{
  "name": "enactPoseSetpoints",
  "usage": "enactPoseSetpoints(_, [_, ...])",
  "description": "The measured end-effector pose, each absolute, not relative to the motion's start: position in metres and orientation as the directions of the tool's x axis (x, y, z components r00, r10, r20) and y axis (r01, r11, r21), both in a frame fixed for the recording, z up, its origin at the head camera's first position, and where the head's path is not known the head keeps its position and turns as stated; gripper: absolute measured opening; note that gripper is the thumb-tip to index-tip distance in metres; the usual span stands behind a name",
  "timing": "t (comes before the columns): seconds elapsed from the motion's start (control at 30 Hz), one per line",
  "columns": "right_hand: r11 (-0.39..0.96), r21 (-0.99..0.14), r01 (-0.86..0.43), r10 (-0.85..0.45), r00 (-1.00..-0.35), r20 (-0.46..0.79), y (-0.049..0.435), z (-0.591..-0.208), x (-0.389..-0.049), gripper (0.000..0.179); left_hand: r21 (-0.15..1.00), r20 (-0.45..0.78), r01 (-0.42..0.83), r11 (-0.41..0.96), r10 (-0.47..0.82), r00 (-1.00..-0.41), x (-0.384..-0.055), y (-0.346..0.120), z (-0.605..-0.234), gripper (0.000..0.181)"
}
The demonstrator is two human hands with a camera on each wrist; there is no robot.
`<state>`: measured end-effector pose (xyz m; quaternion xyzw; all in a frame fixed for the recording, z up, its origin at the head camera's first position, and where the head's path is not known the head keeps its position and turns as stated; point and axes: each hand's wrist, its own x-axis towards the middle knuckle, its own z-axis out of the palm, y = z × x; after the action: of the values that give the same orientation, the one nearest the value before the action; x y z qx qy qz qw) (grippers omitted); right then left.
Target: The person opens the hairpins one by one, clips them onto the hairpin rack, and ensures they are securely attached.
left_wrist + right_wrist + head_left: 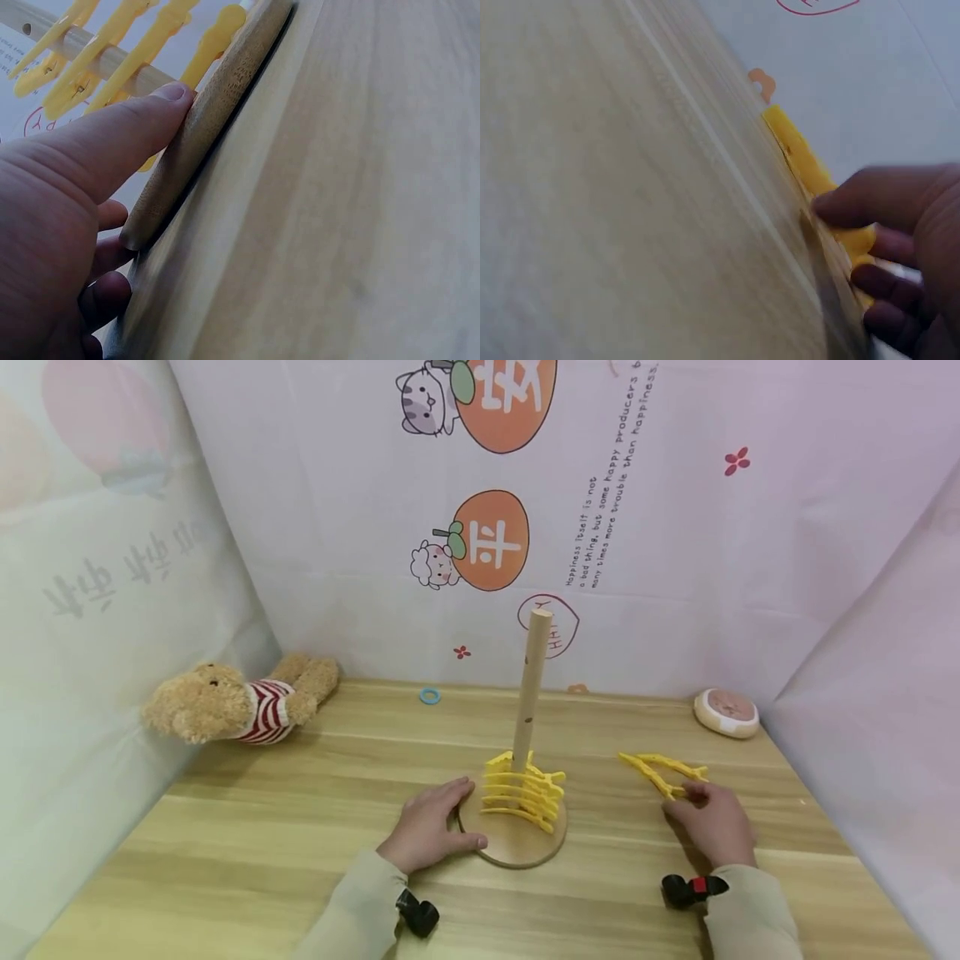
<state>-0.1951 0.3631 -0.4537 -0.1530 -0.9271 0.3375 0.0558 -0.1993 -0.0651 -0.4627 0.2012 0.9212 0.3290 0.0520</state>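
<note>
Pinched in right hand (716,827): loose yellow piece (651,777). Clamped in left hand (429,825), well apart: round base (510,842) with wooden post (529,689), stacked yellow pieces (546,806). Beyond hands, on cloth (697,552): "Happiness itself is not a bad thing"; 平.

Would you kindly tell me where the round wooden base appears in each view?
Head: the round wooden base is at lower middle, touched by the left hand.
Left wrist: its edge slants through the upper half, left of centre.
Right wrist: not in it.
Shared landmark: the wooden tabletop, in all three.
</note>
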Motion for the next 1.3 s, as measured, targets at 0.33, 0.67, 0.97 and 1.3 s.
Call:
enactPoseSetpoints(0.33, [0.440,-0.882,0.170,0.516,-0.851,0.094,0.356,-0.452,-0.195,0.050,0.628,0.039,0.337,0.701,0.404,-0.914,-0.201,-0.064,-0.468,0.095])
enactPoseSetpoints(0.67, [0.454,-0.887,0.090,0.445,-0.885,0.138,0.343,-0.432,-0.186,0.045,0.625,0.027,0.334,0.706,0.408,-0.913,-0.198,-0.063,-0.469,0.093])
enactPoseSetpoints(0.97, [0.383,-0.924,0.017,0.393,-0.908,0.146,0.333,-0.421,-0.185,0.035,0.629,0.021,0.328,0.705,0.406,-0.914,-0.197,-0.064,-0.469,0.093])
enactPoseSetpoints(1.3, [0.415,-0.904,-0.100,0.254,-0.942,0.220,0.317,-0.400,-0.187,0.035,0.614,0.035,0.339,0.713,0.405,-0.914,-0.201,-0.065,-0.462,0.091])
